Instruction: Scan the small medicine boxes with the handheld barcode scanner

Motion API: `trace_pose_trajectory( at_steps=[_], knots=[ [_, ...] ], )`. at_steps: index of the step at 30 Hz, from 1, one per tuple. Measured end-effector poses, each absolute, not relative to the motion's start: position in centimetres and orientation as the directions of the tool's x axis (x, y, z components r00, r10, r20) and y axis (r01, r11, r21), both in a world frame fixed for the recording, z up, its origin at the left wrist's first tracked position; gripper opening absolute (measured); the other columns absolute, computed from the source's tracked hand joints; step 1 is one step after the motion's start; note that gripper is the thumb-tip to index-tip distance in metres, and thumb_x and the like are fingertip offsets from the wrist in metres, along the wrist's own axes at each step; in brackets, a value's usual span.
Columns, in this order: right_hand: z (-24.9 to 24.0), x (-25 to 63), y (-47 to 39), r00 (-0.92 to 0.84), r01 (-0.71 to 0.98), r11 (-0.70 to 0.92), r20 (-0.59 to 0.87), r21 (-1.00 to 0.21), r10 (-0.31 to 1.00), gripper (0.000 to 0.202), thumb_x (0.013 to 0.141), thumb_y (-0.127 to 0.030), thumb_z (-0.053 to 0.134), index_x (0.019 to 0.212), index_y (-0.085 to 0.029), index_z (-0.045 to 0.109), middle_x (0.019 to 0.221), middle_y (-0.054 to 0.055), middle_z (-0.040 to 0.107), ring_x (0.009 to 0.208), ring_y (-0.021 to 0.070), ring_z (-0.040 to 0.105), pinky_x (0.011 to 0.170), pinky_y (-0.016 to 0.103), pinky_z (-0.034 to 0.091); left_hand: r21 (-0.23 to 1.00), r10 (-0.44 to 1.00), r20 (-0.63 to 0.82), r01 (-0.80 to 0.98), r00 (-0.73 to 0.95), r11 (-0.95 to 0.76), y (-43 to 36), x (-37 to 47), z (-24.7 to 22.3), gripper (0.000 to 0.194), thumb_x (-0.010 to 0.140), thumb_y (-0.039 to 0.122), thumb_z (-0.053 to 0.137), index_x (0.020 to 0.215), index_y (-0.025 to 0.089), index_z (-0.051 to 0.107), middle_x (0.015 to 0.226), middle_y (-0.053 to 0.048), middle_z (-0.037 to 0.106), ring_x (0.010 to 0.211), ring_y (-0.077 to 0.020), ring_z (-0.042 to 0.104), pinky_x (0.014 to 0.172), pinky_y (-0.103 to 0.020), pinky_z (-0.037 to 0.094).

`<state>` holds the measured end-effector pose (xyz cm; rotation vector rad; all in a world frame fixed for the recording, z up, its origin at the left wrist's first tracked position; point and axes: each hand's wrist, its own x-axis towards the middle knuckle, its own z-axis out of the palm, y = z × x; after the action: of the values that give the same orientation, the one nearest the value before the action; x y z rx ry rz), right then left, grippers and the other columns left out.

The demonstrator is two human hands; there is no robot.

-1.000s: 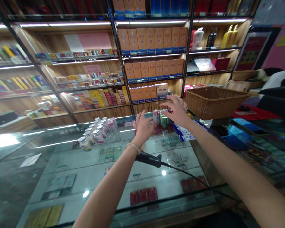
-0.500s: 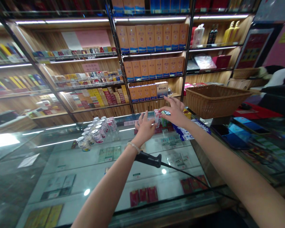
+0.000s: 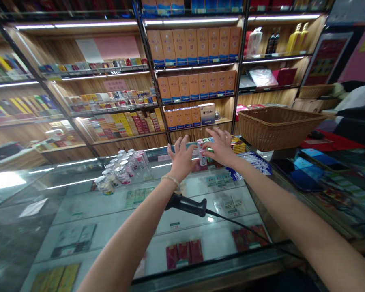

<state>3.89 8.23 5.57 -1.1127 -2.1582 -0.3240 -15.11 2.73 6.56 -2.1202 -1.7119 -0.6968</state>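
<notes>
My left hand (image 3: pixel 182 157) is spread above the glass counter, its fingers apart and nothing in it. Just right of it stands a small clear container with a pink lid (image 3: pixel 202 153), in a row with green-lidded ones. My right hand (image 3: pixel 219 147) reaches over that row with fingers apart; its thumb and fingertips are close to the containers, and touch cannot be made out. A group of small clear jars (image 3: pixel 123 168) stands on the counter to the left. Below my left wrist lies a black handheld device (image 3: pixel 188 205) with a cable, its head partly hidden.
Blue-and-white packets (image 3: pixel 252 163) and yellow packs (image 3: pixel 239 145) lie right of my right hand. A wicker basket (image 3: pixel 276 136) stands behind them, with phones (image 3: pixel 301 172) at the right. Stocked shelves rise behind the glass counter (image 3: pixel 158 239).
My left hand has opened wider and drawn slightly away from the pink-lidded container. My right hand has moved a little down and left, its fingers off that container's top.
</notes>
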Motion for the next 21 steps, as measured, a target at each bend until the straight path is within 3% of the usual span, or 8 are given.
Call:
trace_pose_trajectory(
  at_steps=[11, 21],
  knots=[
    [2.4, 4.0, 9.2, -0.435, 0.808, 0.587, 0.618, -0.052, 0.654, 0.018, 0.091, -0.038, 0.073, 0.104, -0.028, 0.079, 0.167, 0.009, 0.040, 0.155, 0.0377, 0.027, 0.122, 0.066, 0.017, 0.019, 0.835, 0.521, 0.975, 0.178, -0.220, 4.4, -14.2, 6.1, 0.032, 0.082, 0.028, 0.079, 0.113, 0.028, 0.071, 0.169, -0.013, 0.036, 0.156, -0.0366, 0.028, 0.124, -0.076, 0.010],
    [1.7, 4.5, 9.7, -0.400, 0.798, 0.596, 0.663, -0.087, 0.632, 0.027, 0.091, -0.043, 0.069, 0.113, -0.028, 0.075, 0.166, 0.011, 0.041, 0.155, 0.0358, 0.028, 0.122, 0.065, 0.016, 0.001, 0.823, 0.526, 0.968, 0.213, -0.250, 4.9, -14.1, 5.7, 0.032, 0.084, 0.031, 0.078, 0.115, 0.030, 0.071, 0.169, -0.012, 0.035, 0.157, -0.0358, 0.027, 0.124, -0.074, 0.009]
  ],
)
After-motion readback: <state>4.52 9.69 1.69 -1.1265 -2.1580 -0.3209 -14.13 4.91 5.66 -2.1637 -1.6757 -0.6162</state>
